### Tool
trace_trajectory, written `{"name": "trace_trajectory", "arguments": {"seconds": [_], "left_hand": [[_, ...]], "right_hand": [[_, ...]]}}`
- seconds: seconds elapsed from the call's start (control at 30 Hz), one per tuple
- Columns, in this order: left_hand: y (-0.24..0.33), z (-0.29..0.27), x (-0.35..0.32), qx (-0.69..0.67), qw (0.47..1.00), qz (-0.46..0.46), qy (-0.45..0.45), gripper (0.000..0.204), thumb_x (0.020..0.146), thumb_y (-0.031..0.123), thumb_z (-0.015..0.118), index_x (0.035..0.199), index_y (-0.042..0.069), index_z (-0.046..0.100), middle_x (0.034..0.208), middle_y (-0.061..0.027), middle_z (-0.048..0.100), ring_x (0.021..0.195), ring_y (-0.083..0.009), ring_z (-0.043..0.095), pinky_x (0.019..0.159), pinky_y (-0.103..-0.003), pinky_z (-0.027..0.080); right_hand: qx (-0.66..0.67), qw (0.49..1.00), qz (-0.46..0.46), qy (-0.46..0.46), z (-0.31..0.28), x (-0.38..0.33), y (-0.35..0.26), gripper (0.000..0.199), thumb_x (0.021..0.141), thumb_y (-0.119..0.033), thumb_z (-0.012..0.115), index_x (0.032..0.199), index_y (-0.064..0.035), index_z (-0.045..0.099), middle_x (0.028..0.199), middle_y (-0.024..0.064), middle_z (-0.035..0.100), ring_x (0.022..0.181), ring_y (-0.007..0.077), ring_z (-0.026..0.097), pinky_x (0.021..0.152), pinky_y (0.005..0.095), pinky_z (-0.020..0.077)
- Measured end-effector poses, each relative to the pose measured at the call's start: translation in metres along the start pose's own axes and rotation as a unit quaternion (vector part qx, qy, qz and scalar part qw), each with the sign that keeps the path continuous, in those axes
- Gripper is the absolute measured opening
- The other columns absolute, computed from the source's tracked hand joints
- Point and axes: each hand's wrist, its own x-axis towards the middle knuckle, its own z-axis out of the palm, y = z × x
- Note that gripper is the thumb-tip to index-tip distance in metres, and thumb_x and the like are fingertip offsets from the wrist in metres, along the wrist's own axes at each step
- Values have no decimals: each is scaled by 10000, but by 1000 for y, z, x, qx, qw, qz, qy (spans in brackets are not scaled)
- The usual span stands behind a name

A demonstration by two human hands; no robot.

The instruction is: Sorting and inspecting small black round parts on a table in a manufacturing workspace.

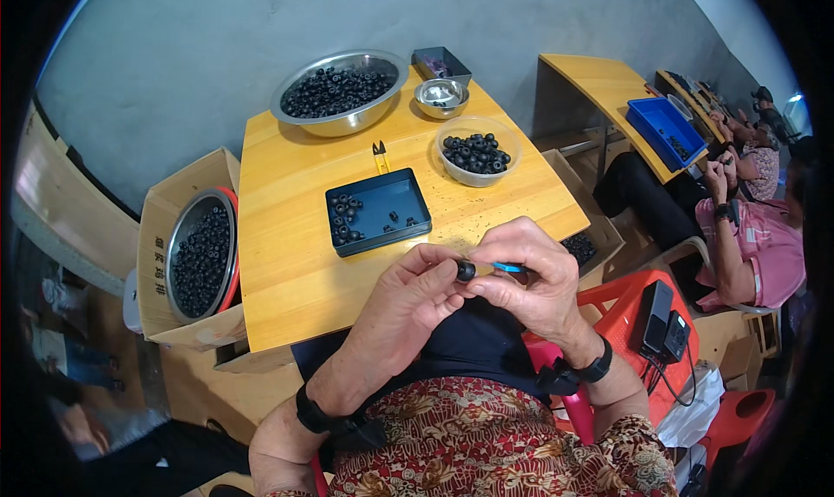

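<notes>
Seen from the head camera looking down, two bare hands meet just below the picture's centre, over the near edge of a small yellow wooden table [287,262]. The left hand [415,293] is curled nearly closed, its thumb and forefinger pinching a small black ring-shaped part [466,270]. At three o'clock from that part, the right hand [532,271] is also closed, gripping a slim blue-handled tool [507,268] whose tip points at the part. The part looks light, hard and smooth, probably rubber or plastic, so it could slip or roll; a fingertip pinch across its outer rim seems the best hold. At eleven o'clock from the hands lies a shallow dark rectangular tray [417,203] with a few loose black parts. At twelve o'clock sits a clear round bowl [509,165] of the same parts, and between tray and far edge lie small yellow-handled snips [380,155]. Toward the far edge stand a large steel bowl [300,119] heaped with black parts, a small steel bowl [441,108] and a dark box [440,62]. At nine o'clock, off the table, a cardboard box [165,314] holds another steel pan of parts. At three o'clock, other people sit at neighbouring tables, one with a blue bin [647,123].
</notes>
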Motion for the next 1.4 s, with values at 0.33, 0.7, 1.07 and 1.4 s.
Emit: {"name": "trace_trajectory", "arguments": {"seconds": [0.33, 0.7, 1.07, 1.4], "left_hand": [[0, 8, 3, 54, 998, 14, 16, 193, 937, 126, 660, 1115, 61, 621, 1030, -17, 648, 964, -90, 594, 869, -260, 471], [-3, 6, 9, 40, 999, 30, 17, 173, 912, 92, 683, 1073, 51, 635, 1003, -31, 662, 920, -109, 620, 871, -266, 503], [-7, 7, 13, 102, 991, 83, -5, 147, 902, 42, 677, 1044, 38, 639, 1015, -68, 671, 950, -143, 644, 883, -276, 523], [-9, 1, 15, 7, 1000, 26, -15, 157, 917, 73, 670, 1070, 65, 637, 1009, -37, 672, 944, -117, 625, 864, -259, 509]], "right_hand": [[-135, 981, -132, 54, 0, -3, -1, 307, 689, 10, 764, 990, -25, 717, 905, 101, 663, 779, 219, 647, 665, 306, 521], [-170, 972, -146, 69, 0, -1, -8, 274, 687, 20, 759, 953, -24, 711, 887, 94, 659, 751, 228, 637, 653, 311, 512], [252, 955, 153, 21, -8, -2, 4, 116, 855, -29, 725, 962, 3, 697, 953, 72, 657, 883, 133, 641, 799, 275, 529], [-51, 996, -34, 65, -1, -8, -3, 250, 783, -6, 740, 1032, -10, 718, 935, 105, 657, 822, 193, 660, 708, 302, 531]]}}
